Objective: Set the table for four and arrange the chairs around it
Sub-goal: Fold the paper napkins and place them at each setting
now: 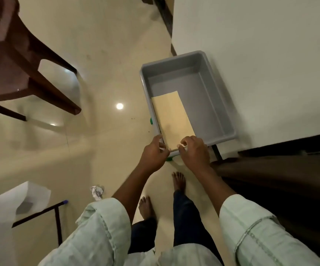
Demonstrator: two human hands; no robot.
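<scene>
A grey plastic tub [216, 104] stands raised on a small stand beside a pale wall. Inside it, against its left wall, lies a stack of cream-coloured rectangular mats [171, 118]. My left hand [153, 152] and my right hand [194, 150] both pinch the near short end of that stack at the tub's near corner. The rest of the tub is bare. A dark brown plastic chair [13, 60] stands on the floor at the upper left.
A dark wooden piece of furniture [270, 181] runs along the right. My bare feet [178, 181] are on the glossy cream floor. A crumpled paper [97, 191] lies near them. White sheeting over a black frame [20, 204] sits at lower left.
</scene>
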